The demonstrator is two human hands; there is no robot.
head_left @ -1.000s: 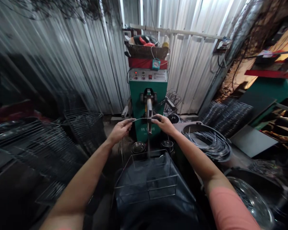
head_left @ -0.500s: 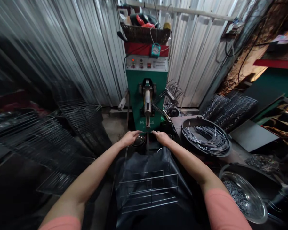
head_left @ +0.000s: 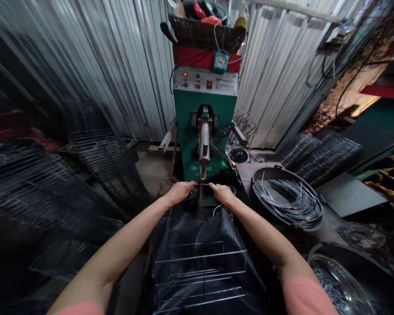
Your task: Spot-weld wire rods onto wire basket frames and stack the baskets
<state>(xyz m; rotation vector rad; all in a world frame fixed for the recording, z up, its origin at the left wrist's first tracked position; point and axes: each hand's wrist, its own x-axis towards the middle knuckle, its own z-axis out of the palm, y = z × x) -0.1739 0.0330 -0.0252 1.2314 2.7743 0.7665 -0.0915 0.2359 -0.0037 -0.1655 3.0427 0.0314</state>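
A thin, slightly curved metal wire point(head_left: 202, 184) runs between my two hands, just below the tip of the welding machine's electrode point(head_left: 203, 153). My left hand point(head_left: 181, 192) pinches its left end, and my right hand point(head_left: 222, 194) pinches the right end. Below them a wire rack point(head_left: 202, 258) with several crossbars lies over the dark apron point(head_left: 190, 227) on my lap. Its long side wires rise toward my hands; whether the curved wire is joined to them is hard to see. The green welding machine point(head_left: 187, 105) stands straight ahead.
At right, a round black pan point(head_left: 254, 192) holds coiled wires point(head_left: 292, 199). Nearer, a shiny metal bowl point(head_left: 354, 280) contains small metal pieces. Stacks of wire racks point(head_left: 98, 157) stand at left. A basket point(head_left: 206, 33) sits on top of the machine against a corrugated wall point(head_left: 128, 65).
The view has tilted down and shifted slightly, so the machine appears higher. Both hands keep their pinch on the wire, just under the electrode tip.
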